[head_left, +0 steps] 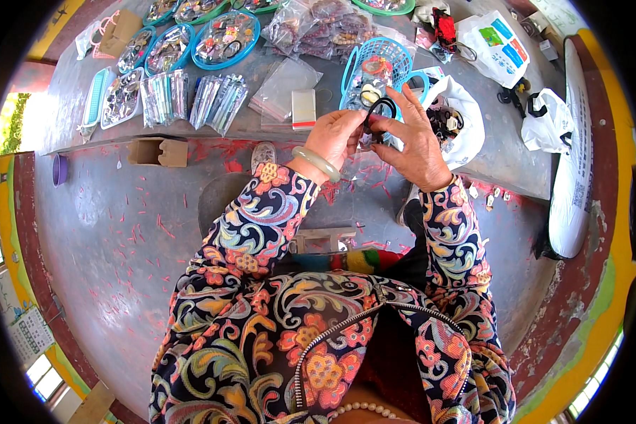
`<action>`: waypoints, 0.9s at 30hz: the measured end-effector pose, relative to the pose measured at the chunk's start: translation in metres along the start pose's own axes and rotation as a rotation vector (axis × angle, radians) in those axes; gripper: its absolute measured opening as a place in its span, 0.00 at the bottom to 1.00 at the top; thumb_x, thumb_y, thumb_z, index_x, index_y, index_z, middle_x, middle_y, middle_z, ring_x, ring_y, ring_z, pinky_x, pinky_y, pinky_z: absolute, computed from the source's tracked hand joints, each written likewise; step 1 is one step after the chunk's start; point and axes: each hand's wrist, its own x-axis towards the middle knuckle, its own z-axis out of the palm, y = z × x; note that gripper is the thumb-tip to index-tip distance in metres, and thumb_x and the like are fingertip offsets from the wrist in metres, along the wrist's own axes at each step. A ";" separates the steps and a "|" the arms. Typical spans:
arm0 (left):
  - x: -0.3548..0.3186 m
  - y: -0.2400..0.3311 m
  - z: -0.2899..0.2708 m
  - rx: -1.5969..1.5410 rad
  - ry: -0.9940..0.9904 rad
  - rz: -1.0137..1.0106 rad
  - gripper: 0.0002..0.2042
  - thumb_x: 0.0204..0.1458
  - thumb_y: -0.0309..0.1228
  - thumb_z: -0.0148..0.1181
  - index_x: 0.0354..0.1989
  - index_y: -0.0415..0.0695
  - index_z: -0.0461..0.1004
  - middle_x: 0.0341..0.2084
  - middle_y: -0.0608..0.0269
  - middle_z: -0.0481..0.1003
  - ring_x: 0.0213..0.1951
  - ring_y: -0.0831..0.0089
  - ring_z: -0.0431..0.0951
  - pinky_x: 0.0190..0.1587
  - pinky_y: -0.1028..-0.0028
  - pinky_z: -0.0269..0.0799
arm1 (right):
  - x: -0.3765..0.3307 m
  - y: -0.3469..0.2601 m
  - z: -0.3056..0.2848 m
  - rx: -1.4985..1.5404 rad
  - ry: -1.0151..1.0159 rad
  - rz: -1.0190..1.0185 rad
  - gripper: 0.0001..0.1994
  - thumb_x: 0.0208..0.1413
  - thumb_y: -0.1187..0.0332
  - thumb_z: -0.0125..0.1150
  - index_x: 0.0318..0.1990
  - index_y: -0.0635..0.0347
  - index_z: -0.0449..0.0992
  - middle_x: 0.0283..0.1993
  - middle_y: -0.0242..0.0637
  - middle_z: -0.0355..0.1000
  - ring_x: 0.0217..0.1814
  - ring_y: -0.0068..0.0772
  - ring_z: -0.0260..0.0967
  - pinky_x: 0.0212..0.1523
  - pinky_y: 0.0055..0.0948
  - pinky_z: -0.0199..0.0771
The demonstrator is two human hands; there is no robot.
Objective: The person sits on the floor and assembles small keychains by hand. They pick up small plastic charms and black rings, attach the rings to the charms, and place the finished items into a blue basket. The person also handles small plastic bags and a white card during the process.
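Black loop (382, 100), thin, rounded (seemingly doubled)

Looks like a small, makeshift workshop for little trinkets; whether it is part of a home, cannot tell. Grey table (509, 161) crowded with stock: round blue trays (220, 67) of small mixed pieces, slim clear packets (222, 102) in rows, a heap of filled plastic bags (325, 28). Bare grey floor (95, 265) strewn with red scraps (164, 227), a cut-down cardboard box (159, 152) by the table. Walls painted yellow over maroon, paint worn; daylight through windows (47, 381).
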 end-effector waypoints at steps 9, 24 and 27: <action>0.001 -0.002 -0.003 0.036 0.000 0.018 0.08 0.52 0.33 0.51 0.29 0.42 0.71 0.19 0.72 0.68 0.19 0.84 0.63 0.20 0.82 0.57 | -0.001 0.000 0.002 0.016 -0.004 -0.002 0.15 0.31 0.73 0.64 0.34 0.57 0.75 0.59 0.48 0.55 0.65 0.55 0.44 0.59 0.42 0.53; -0.001 -0.002 0.003 0.051 -0.013 0.082 0.08 0.53 0.32 0.48 0.31 0.41 0.70 0.20 0.72 0.66 0.20 0.86 0.62 0.20 0.84 0.57 | 0.000 -0.002 0.003 0.051 0.026 0.044 0.13 0.33 0.74 0.65 0.32 0.58 0.73 0.60 0.47 0.54 0.65 0.53 0.43 0.59 0.41 0.53; -0.001 -0.002 0.003 0.080 0.002 0.091 0.08 0.53 0.32 0.48 0.31 0.40 0.70 0.19 0.73 0.65 0.20 0.86 0.62 0.21 0.84 0.57 | 0.000 0.000 0.004 0.051 0.032 0.039 0.14 0.32 0.74 0.65 0.32 0.57 0.73 0.60 0.47 0.54 0.65 0.53 0.43 0.59 0.41 0.53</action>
